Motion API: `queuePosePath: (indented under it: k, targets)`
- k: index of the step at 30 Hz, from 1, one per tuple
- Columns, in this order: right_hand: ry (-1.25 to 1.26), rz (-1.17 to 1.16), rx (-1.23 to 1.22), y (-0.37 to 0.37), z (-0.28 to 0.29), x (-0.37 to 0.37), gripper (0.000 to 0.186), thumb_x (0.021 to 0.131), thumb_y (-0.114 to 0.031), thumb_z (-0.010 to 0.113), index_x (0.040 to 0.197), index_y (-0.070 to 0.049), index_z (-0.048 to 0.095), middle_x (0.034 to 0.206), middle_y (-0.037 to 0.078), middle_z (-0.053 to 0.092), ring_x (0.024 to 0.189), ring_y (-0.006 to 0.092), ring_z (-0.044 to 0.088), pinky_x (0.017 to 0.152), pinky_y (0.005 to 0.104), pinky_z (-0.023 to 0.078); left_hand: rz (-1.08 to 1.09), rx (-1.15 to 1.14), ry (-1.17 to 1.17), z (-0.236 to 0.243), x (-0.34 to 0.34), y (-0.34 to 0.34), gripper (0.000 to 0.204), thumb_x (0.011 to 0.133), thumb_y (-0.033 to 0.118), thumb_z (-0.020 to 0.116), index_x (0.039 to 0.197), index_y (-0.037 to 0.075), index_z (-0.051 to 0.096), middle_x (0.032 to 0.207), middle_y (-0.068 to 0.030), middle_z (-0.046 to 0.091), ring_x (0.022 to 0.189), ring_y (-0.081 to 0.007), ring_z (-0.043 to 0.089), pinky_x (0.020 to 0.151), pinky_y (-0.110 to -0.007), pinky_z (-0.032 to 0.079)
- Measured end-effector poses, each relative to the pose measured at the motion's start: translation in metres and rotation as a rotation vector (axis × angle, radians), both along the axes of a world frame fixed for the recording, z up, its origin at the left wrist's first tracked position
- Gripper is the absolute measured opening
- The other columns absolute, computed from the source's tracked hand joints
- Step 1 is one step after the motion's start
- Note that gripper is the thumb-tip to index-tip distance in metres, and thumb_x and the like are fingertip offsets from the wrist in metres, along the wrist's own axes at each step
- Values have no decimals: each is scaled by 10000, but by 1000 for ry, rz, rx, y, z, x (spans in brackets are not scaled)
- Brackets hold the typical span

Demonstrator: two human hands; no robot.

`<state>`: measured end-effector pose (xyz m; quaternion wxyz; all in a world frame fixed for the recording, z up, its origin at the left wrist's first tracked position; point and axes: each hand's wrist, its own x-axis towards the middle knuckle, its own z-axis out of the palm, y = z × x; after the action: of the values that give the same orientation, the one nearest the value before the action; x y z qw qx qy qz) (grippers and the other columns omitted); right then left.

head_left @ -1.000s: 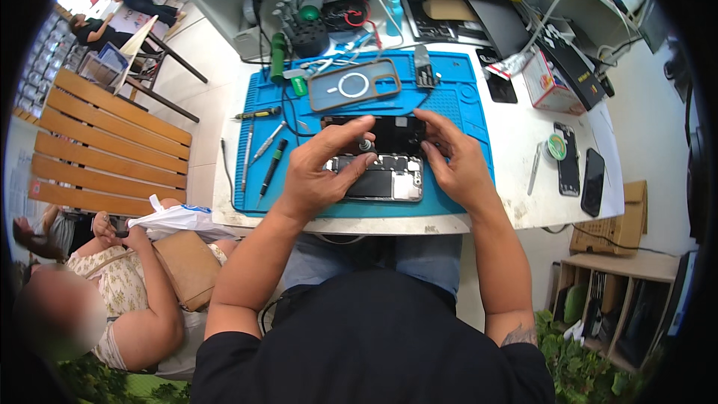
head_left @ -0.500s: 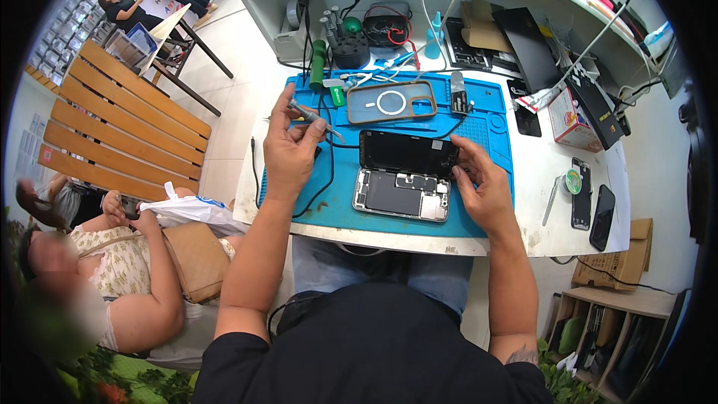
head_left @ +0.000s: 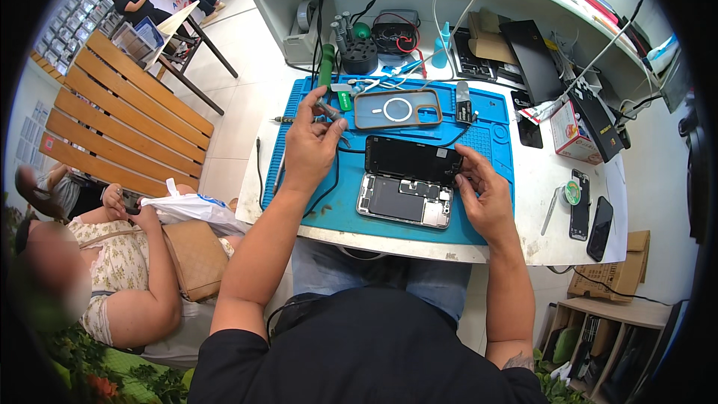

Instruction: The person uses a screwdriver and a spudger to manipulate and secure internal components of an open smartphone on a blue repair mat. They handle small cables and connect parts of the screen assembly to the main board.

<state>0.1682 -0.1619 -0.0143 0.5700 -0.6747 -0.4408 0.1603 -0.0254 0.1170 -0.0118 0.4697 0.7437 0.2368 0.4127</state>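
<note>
We have an opened phone (head_left: 396, 198) on the blue mat (head_left: 336, 226), near the front edge of the white table (head_left: 535, 248), its inner parts facing up. Its dark screen (head_left: 407, 158) stands tilted up along the far side of the phone body. Our right hand (head_left: 485, 193) is at the right end of the screen, thumb and fingers pinched on its edge. Our left hand (head_left: 310, 146) is raised over the left part of the mat, thumb and fingers closed around a slim grey tool (head_left: 329, 110), which is apart from the phone. Beyond the screen we have a brown-rimmed phone case (head_left: 397, 110) lying flat, with a green tube (head_left: 326, 67) and a round black holder (head_left: 360, 57) farther back. To our right, two dark phones lie side by side, with a small green-topped tub (head_left: 571, 192) at the edge of the nearer one. To our left, a person (head_left: 123, 284) sits with a tan handbag (head_left: 193, 260) and a white plastic bag (head_left: 185, 207).
</note>
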Motion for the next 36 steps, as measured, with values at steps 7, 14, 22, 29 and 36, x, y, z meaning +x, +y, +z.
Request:
queuePosePath:
  k: [7,14,22,29,36]
  targets:
    - [-23,-6,11,1,0,-1,561,1012,147,649,1535,-58,654,1160,122,758,1057,180,754,955,336,632,9,-78,-9,4,-5,0,648,1056,-7,767,1630,0,467,1200,-103,695,986,-157,779,868,-276,650]
    - [-18,-9,4,-3,-1,1,553,1016,121,660,1533,-77,661,1159,148,776,1081,213,765,956,349,633,-5,-74,-30,6,-18,-16,677,1052,-12,772,1644,11,445,1160,-73,654,967,-150,755,838,-287,661]
    - [-3,-3,7,0,-5,4,538,1020,87,682,1532,-78,658,1203,202,798,1075,286,794,931,392,645,-207,-177,-189,19,-12,-90,697,1051,-29,759,1657,30,420,1235,-110,656,1013,-205,779,910,-357,709]
    - [7,4,46,3,-9,4,534,1021,97,666,1530,-64,654,1201,211,802,1090,301,802,928,396,647,-217,-251,-116,-3,10,-113,586,1046,-77,744,1547,32,459,1241,-112,632,1045,-209,788,923,-333,709]
    - [26,38,-34,1,0,4,540,1048,131,633,1564,-28,616,1248,156,787,1152,189,764,1015,337,626,-207,-250,-101,-10,12,-112,534,1047,-72,747,1484,34,458,1233,-113,628,1059,-217,793,917,-318,709]
